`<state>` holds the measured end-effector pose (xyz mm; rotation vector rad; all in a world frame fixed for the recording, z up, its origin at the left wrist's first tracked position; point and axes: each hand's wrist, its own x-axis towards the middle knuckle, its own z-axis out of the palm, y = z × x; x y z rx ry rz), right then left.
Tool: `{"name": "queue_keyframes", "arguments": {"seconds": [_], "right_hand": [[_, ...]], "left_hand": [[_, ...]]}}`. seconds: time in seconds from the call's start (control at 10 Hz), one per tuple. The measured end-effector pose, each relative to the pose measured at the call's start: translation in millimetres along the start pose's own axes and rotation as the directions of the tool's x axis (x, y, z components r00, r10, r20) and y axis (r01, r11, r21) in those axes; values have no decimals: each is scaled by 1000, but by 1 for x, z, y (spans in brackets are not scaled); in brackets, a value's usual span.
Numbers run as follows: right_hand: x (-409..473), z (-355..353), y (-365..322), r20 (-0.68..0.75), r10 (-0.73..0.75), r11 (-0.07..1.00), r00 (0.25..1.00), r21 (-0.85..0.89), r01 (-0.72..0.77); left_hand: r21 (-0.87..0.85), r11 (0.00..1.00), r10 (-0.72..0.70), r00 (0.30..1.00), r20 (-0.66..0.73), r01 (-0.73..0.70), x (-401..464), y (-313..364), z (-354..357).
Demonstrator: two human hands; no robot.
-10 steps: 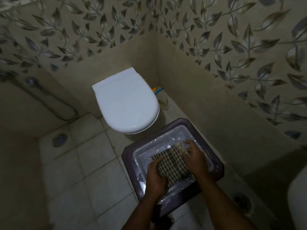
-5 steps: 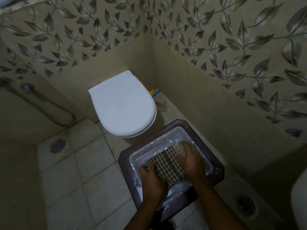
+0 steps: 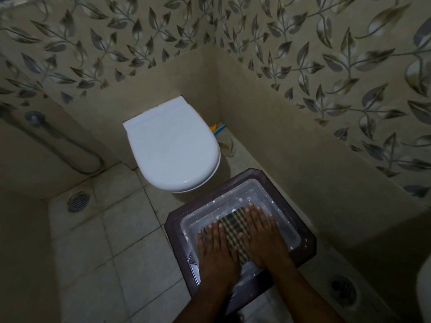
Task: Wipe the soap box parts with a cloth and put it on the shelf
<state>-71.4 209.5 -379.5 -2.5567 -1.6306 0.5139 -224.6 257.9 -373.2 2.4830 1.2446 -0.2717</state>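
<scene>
A clear plastic box part (image 3: pixel 263 194), speckled with white residue, lies flat on a dark brown stool (image 3: pixel 233 180) at the lower middle. A checked cloth (image 3: pixel 234 231) is spread inside it. My left hand (image 3: pixel 215 250) presses flat on the cloth's left side, fingers stretched forward. My right hand (image 3: pixel 262 234) lies flat on its right side, fingers spread. Both palms hide much of the cloth. No shelf is in view.
A white toilet (image 3: pixel 173 148) with its lid down stands just beyond the stool. A low tiled ledge (image 3: pixel 303 164) runs along the right wall. Floor drains sit at the left (image 3: pixel 78 201) and lower right (image 3: pixel 342 290). Orange and blue items (image 3: pixel 218 129) lie behind the toilet.
Both hands have flattened out on the cloth, fingers now extended forward, and slid a little toward the far side of the box. The view has shifted slightly.
</scene>
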Motion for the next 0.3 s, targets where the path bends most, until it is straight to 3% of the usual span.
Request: {"name": "queue_keyframes", "arguments": {"seconds": [0.1, 0.2, 0.3], "right_hand": [[-2, -8, -7, -4, -10, 998, 1000, 61, 10], [-15, -23, -19, -206, 86, 960, 975, 278, -26], [-44, -49, -39, -397, 164, 883, 903, 468, 45]], "left_hand": [[4, 1000, 27, 1000, -9, -27, 3, 4, -6], [-168, 985, 0, 983, -183, -31, 0, 10, -30], [-560, 821, -69, 953, -295, -114, -16, 31, -70]]}}
